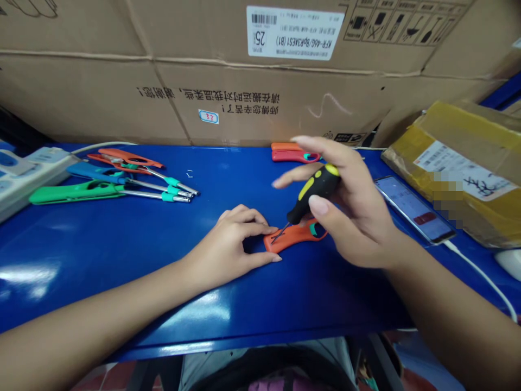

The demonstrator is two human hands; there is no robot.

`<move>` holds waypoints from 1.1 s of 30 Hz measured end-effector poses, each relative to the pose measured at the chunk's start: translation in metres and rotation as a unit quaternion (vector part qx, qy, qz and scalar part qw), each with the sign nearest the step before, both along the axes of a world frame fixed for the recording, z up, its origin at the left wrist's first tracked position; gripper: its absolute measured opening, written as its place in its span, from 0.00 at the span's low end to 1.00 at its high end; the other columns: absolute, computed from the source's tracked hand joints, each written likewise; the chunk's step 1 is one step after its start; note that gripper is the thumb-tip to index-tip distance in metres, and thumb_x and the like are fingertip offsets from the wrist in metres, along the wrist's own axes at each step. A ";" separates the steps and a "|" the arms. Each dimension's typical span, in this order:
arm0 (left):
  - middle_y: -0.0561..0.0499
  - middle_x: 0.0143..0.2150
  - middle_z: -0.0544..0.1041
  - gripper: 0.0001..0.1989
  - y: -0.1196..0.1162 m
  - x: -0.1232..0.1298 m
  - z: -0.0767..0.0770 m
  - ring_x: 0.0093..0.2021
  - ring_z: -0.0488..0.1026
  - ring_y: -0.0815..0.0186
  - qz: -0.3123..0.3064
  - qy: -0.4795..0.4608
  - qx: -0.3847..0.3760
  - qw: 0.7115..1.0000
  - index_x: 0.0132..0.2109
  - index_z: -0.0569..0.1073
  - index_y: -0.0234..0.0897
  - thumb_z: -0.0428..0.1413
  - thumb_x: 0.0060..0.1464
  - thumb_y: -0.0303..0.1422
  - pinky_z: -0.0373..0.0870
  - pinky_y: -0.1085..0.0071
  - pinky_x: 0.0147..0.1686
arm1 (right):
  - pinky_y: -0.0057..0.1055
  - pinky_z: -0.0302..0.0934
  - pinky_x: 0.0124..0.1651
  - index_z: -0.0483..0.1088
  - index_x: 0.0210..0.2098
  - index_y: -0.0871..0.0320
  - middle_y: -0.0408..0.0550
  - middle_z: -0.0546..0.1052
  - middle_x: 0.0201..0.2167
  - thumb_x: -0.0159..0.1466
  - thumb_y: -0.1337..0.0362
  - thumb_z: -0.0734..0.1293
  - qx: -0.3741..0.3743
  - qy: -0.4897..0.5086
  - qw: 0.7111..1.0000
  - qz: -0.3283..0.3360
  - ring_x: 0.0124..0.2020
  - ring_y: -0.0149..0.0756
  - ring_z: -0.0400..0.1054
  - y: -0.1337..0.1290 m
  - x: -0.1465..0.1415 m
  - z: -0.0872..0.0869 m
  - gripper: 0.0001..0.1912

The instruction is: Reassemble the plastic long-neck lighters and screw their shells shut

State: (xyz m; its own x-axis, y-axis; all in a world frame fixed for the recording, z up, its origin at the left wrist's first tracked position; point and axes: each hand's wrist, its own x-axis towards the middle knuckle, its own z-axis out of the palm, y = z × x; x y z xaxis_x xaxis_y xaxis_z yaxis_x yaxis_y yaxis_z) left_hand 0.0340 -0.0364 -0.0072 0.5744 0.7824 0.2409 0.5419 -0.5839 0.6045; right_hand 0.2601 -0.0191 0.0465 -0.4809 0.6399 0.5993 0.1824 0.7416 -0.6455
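An orange lighter casing (295,236) with a green trigger lies on the blue table in front of me. Its left end sits between the thumb and fingers of my left hand (232,241), which steadies it against the tabletop. My right hand (358,217) grips a black-and-yellow screwdriver (311,195), tilted, with the thumb on its handle and the upper fingers lifted away. The screwdriver's thin shaft reaches down to the casing's left end, its tip at or just above a slot there. Part of the casing's right end is hidden by my right hand.
Behind stands a big cardboard box (228,76), with a red-orange casing (291,155) before it. Green (77,192), blue (97,172) and orange (132,158) lighters lie left beside a power strip (36,168). A phone (419,209) and taped box (459,152) are right.
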 end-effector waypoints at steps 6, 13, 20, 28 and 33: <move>0.50 0.43 0.77 0.16 0.001 0.000 -0.001 0.46 0.71 0.58 -0.002 0.001 0.021 1.000 0.48 0.79 0.42 0.66 0.54 0.42 0.66 0.58 0.48 | 0.30 0.73 0.51 0.68 0.59 0.55 0.48 0.77 0.55 0.66 0.65 0.69 0.118 -0.082 0.989 -0.017 0.49 0.37 0.76 -0.002 -0.004 0.010 0.22; 0.48 0.47 0.78 0.16 0.000 0.001 0.000 0.49 0.72 0.56 0.004 -0.001 0.002 1.000 0.48 0.79 0.40 0.66 0.55 0.41 0.67 0.55 0.51 | 0.34 0.65 0.62 0.57 0.68 0.56 0.47 0.69 0.66 0.71 0.69 0.59 0.141 -0.208 0.968 0.025 0.61 0.36 0.68 -0.009 -0.009 0.032 0.26; 0.50 0.44 0.78 0.11 -0.001 0.002 0.001 0.46 0.73 0.57 0.011 0.000 -0.023 1.000 0.42 0.78 0.41 0.66 0.55 0.41 0.69 0.57 0.49 | 0.30 0.72 0.48 0.71 0.55 0.56 0.45 0.81 0.48 0.69 0.53 0.66 0.148 -0.196 0.969 -0.035 0.48 0.38 0.77 -0.008 -0.016 0.031 0.19; 0.48 0.48 0.77 0.14 -0.001 0.001 0.000 0.51 0.71 0.54 0.007 0.009 -0.024 1.000 0.47 0.78 0.42 0.65 0.56 0.41 0.69 0.55 0.52 | 0.29 0.71 0.48 0.72 0.54 0.56 0.45 0.81 0.47 0.72 0.58 0.62 0.150 -0.198 0.968 -0.025 0.47 0.35 0.77 -0.018 -0.019 0.040 0.15; 0.48 0.46 0.77 0.14 -0.001 0.002 0.002 0.49 0.72 0.55 0.015 0.027 -0.021 0.999 0.46 0.79 0.40 0.64 0.56 0.42 0.69 0.55 0.50 | 0.30 0.71 0.47 0.73 0.52 0.57 0.48 0.81 0.47 0.72 0.54 0.63 0.172 -0.142 0.970 -0.096 0.45 0.35 0.77 -0.019 -0.025 0.028 0.17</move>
State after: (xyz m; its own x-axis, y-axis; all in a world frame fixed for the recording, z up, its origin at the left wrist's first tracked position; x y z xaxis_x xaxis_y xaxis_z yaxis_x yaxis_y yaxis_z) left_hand 0.0361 -0.0374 -0.0048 0.5620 0.8079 0.1771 0.5906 -0.5419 0.5979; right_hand 0.2352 -0.0379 0.0746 -0.5499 0.5201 0.6536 0.4731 0.8388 -0.2695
